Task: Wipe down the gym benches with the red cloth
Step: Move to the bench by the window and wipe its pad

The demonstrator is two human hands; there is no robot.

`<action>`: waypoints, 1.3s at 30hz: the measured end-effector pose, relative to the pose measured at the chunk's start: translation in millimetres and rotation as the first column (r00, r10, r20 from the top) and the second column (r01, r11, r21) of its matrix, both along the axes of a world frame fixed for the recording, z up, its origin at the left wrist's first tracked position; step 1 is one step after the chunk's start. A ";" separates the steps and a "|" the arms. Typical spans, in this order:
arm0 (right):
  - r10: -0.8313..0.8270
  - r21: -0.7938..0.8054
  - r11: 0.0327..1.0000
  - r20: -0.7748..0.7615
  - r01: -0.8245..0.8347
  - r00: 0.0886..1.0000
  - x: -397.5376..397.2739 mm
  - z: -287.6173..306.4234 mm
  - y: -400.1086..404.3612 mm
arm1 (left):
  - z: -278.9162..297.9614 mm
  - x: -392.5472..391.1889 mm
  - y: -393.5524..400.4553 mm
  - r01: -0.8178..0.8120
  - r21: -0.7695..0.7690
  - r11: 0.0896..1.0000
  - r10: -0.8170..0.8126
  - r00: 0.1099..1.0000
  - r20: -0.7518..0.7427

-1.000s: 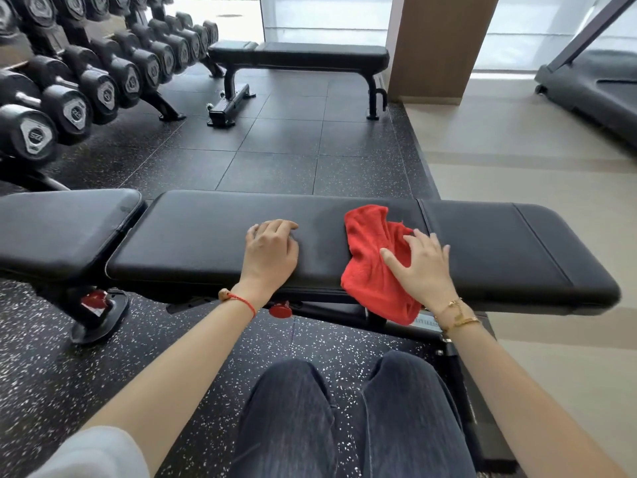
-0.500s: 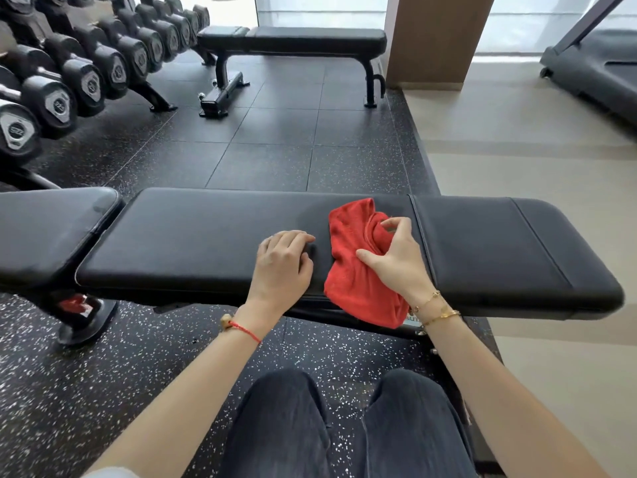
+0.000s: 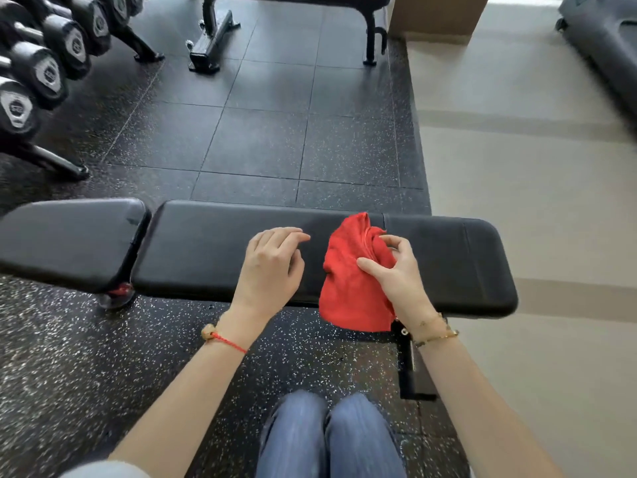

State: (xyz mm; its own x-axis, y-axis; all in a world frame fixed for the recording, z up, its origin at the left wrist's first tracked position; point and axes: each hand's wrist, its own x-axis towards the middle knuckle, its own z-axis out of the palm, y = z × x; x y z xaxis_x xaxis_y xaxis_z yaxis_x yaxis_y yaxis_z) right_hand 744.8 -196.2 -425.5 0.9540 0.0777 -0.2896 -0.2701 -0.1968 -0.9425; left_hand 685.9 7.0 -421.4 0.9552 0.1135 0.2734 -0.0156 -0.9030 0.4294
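Dumbbell rack [image 3: 41, 74]: stood at far left on the rubber floor.
Seat pad [image 3: 69, 239]: black upholstery, set just left of the long pad.
Long bench pad [image 3: 213, 246]: black, smooth; judged slick under cloth.
Left hand [image 3: 270, 267]: laid on the long pad, fingers relaxed, nothing held.
Red cloth [image 3: 348, 291]: bunched on the pad's right half, lower edge hung over the near side. Judged light, soft and limp; best gathered at the bunched middle so loose corners are not dragged.
Right hand [image 3: 396, 274]: thumb and curled fingers pinched into the cloth's folds.
Second bench [image 3: 213, 39]: well apart, beyond the mat; only its frame is shown.
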 end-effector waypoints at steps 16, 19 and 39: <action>-0.150 0.165 0.976 0.041 0.142 0.988 -159.7 381.9 -67.6 | 373.5 -117.2 -43.8 0.117 -0.067 0.991 -0.117 0.993 0.012; -0.209 0.191 0.962 0.062 0.193 0.976 -185.1 399.7 -81.3 | 392.0 -126.5 -53.7 0.179 -0.080 0.981 -0.179 0.984 0.015; -0.513 0.229 0.840 0.039 0.492 0.857 -157.1 393.9 -355.9 | 376.5 -41.3 -311.3 0.400 -0.117 0.909 -0.410 0.908 -0.089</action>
